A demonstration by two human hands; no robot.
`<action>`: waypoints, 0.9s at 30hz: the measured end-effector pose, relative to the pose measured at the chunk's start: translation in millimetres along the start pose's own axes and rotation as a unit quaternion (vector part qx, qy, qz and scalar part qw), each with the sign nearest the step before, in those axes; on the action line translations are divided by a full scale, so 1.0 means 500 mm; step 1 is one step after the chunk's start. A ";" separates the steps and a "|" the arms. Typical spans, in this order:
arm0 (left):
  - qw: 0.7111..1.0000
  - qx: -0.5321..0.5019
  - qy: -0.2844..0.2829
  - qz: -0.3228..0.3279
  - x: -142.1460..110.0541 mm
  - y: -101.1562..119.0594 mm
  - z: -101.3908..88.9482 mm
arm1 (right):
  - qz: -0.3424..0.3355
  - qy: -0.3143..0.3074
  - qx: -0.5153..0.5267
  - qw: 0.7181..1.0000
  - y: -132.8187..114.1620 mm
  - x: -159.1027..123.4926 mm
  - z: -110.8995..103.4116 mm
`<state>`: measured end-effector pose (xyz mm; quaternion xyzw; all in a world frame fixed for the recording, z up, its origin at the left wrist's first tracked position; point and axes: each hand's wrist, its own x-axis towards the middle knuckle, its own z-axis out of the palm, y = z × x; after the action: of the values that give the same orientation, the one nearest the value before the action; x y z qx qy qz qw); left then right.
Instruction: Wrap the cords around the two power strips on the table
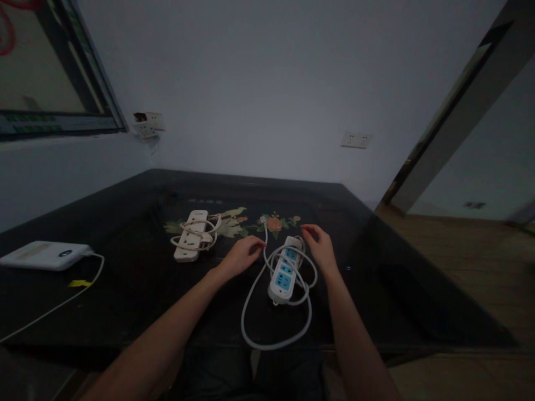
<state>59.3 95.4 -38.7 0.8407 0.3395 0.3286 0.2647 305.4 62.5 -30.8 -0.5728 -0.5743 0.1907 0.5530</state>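
A white power strip [288, 262] with blue socket faces lies on the dark table, its grey cable [279, 346] looped loosely over and around it. At the strip's far left, the fingertips of my left hand [243, 255] are at the cable, close to or touching it; thumb and fingers look parted. My right hand [321, 248] hovers beside the strip's far right end, fingers bent and slightly apart, with nothing visible in them. The cable's plug [263, 220] rests beyond my left hand. Left of that hand lies a second white power strip [190, 236], wrapped in its own cord.
On the left of the black table [137, 289] lies a white power bank [45, 255] with a white cable and a yellow tag [79, 283]. Printed flowers [274, 224] decorate the tabletop. Wall sockets [356, 140] are on the wall behind.
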 end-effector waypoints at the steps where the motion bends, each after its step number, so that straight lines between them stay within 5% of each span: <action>1: 1.000 0.012 -0.007 0.014 -0.004 -0.005 0.000 | -0.014 -0.009 -0.003 1.000 -0.011 -0.004 -0.003; 10: 0.980 0.167 -0.035 0.101 -0.011 -0.039 0.009 | -0.230 -0.164 -0.085 0.956 -0.045 -0.072 -0.014; 16: 0.976 0.186 -0.049 0.105 -0.010 -0.044 0.017 | -0.212 -0.277 -0.083 0.934 -0.048 -0.079 -0.022; 27: 0.975 0.180 -0.060 0.116 -0.007 -0.040 0.006 | -0.171 -0.367 -0.130 0.905 -0.074 -0.091 -0.045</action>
<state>51.8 104.9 -55.2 0.9264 0.2766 0.2395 0.0885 296.0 3.5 -11.1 -0.4225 -0.8453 0.2137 0.2477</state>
